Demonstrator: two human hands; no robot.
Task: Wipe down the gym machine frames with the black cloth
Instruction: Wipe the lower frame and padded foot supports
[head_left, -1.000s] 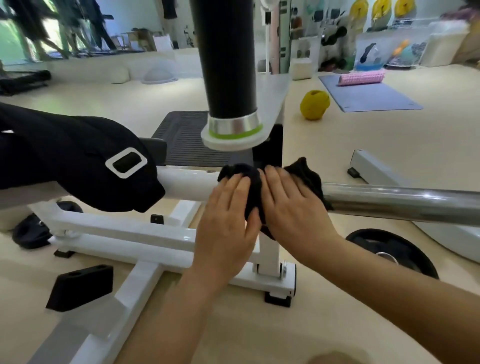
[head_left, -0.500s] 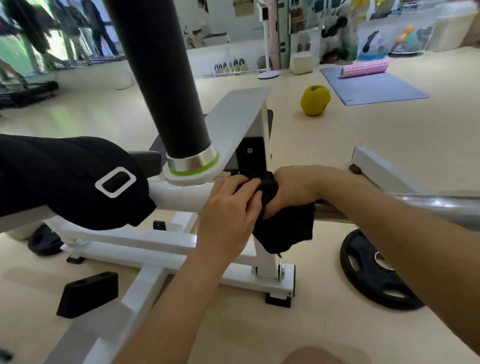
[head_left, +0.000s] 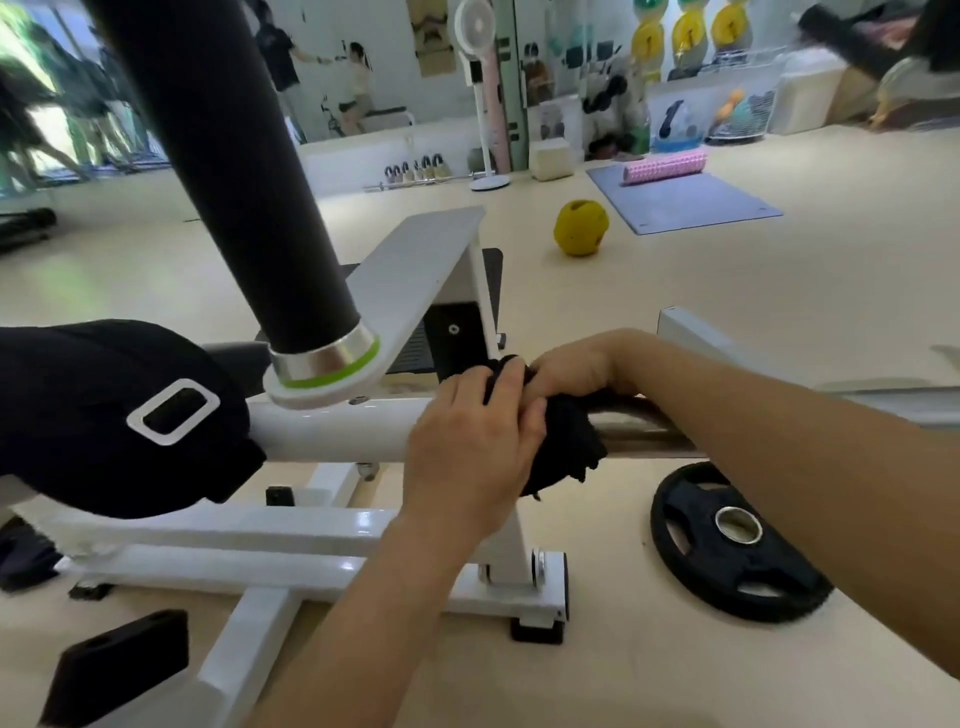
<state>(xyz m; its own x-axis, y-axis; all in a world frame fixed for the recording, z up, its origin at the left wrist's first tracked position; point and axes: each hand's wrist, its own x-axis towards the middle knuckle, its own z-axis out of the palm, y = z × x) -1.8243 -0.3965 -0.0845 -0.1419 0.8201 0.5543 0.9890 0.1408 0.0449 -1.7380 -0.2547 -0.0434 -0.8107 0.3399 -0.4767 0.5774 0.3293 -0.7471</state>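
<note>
Fingers (head_left: 506, 387) of our left hand (head_left: 467, 452) and right hand (head_left: 569, 371) curl round the black cloth (head_left: 569, 447), bunched on the crossbar (head_left: 332, 431) where white tube meets chrome; we judge wiping under way, the lower frame rails (head_left: 234, 525) apparently left.

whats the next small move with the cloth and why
Probably slide the cloth rightward along the chrome bar. The left hand and right hand both grip it bunched at the joint where the white tube meets the bar, and bare chrome lies beyond.
</note>
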